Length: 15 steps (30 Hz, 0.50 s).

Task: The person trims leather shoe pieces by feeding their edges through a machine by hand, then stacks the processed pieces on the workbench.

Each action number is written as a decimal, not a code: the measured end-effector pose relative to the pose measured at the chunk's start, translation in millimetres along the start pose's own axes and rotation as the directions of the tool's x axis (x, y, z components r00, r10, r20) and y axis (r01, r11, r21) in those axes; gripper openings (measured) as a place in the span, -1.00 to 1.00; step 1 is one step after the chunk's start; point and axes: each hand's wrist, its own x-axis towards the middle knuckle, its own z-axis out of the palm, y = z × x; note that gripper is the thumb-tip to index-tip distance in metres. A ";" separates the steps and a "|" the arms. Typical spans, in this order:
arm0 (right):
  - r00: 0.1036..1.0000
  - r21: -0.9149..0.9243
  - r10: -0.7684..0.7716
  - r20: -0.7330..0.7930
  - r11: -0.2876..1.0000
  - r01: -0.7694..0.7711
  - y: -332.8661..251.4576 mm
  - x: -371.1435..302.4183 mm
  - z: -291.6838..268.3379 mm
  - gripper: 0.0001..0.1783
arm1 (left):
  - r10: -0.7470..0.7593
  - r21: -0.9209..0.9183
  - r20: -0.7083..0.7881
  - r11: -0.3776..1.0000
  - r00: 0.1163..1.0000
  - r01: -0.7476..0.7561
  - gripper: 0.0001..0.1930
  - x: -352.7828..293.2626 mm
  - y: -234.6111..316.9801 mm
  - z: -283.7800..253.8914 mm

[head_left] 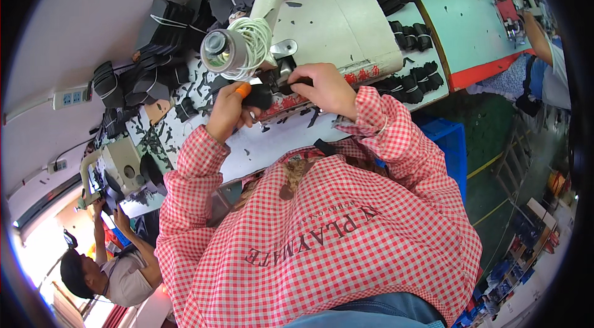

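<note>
At the front edge of a cream-coloured machine (pixel 334 19) I work with both hands close together. My left hand (pixel 230 111), with an orange cover on one finger, grips a flat black piece (pixel 260 97) between its closed fingers. My right hand (pixel 327 88) is closed at the machine's metal working head (pixel 286 68), its fingers pinched on a dark piece that they mostly hide. Beside the head, a coil of pale cord (pixel 255 43) hangs next to a round lamp-like fitting (pixel 218 48).
Bundled black pieces (pixel 164 25) are stacked at the back left, with more bundles (pixel 411 37) on the right. Black scraps litter the white tabletop (pixel 238 158). A blue crate (pixel 447 142) stands at my right. Co-workers sit at machines at far left (pixel 127 266) and far right (pixel 550 59).
</note>
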 end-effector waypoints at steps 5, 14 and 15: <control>0.978 -0.269 -0.200 -0.059 0.947 0.178 1.1 12.7 23.1 -0.75 | -0.055 0.013 0.193 0.998 0.980 0.053 -0.62 1.0 2.3 1.7; 0.979 -0.172 -0.202 -0.018 0.965 0.196 2.1 9.2 15.9 -0.78 | -0.048 -0.090 0.206 0.994 0.977 0.067 -0.66 1.6 6.4 8.4; 0.983 -0.198 -0.173 -0.069 0.968 0.156 1.0 11.0 20.7 -0.79 | -0.048 -0.053 0.167 0.997 0.985 0.058 -0.66 -0.5 4.1 3.4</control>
